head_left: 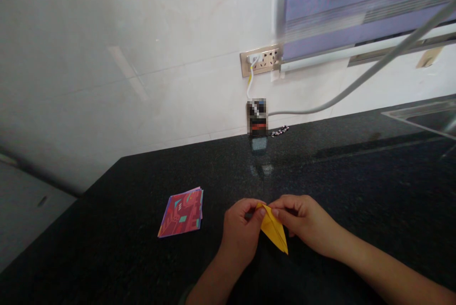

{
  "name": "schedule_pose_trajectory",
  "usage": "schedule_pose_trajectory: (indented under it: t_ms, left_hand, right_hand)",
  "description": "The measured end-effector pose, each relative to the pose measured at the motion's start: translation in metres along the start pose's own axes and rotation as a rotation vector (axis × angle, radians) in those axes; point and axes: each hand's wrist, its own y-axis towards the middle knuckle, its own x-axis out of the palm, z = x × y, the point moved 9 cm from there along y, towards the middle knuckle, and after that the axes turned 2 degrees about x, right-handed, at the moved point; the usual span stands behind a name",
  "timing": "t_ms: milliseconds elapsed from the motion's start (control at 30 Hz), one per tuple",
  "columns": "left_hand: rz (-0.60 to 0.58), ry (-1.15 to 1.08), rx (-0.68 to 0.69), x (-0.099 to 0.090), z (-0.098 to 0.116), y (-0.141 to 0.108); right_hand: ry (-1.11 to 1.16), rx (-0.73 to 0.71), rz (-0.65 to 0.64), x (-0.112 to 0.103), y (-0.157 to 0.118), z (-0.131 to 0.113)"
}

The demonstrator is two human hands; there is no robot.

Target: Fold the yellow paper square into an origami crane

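A folded piece of yellow origami paper (273, 230) is held between my two hands, just above or on the dark countertop. Its narrow, layered end points toward me and slightly right. My left hand (245, 229) pinches the upper left edge between thumb and fingers. On the other side, my right hand (302, 222) grips the upper right edge, thumb on top. The fingertips of both hands nearly meet at the paper's top, and some fingers are hidden behind it.
A stack of patterned pink-red paper squares (182, 213) lies left of my hands on the black speckled countertop (142, 181). At the wall stands a phone-like object (257, 117), blurred out, beside a small beaded chain (280, 131). A socket panel (261, 60) and grey hose (342, 93) are behind.
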Motion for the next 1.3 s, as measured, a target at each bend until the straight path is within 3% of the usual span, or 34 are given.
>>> schedule_pose_trajectory:
  t_ms: [233, 533, 667, 900, 1300]
  left_hand:
    - [-0.008, 0.022, -0.014, 0.000, 0.000, 0.001]
    - [-0.088, -0.231, -0.137, 0.011, -0.010, 0.002]
    - [-0.098, -0.296, -0.195, 0.014, -0.014, 0.000]
    - [-0.094, -0.333, -0.181, 0.014, -0.015, 0.000]
    - [-0.016, -0.226, -0.155, 0.007, -0.013, 0.000]
  right_hand:
    - [-0.118, -0.119, 0.046, -0.003, -0.003, -0.010]
    - [-0.209, -0.161, 0.083, -0.005, -0.005, -0.020]
    - [-0.161, -0.130, 0.077, -0.005, -0.004, -0.017]
    - [0.110, 0.126, -0.009, 0.006, -0.001, 0.010]
    - [0.061, 0.040, 0.027, 0.006, -0.002, 0.002]
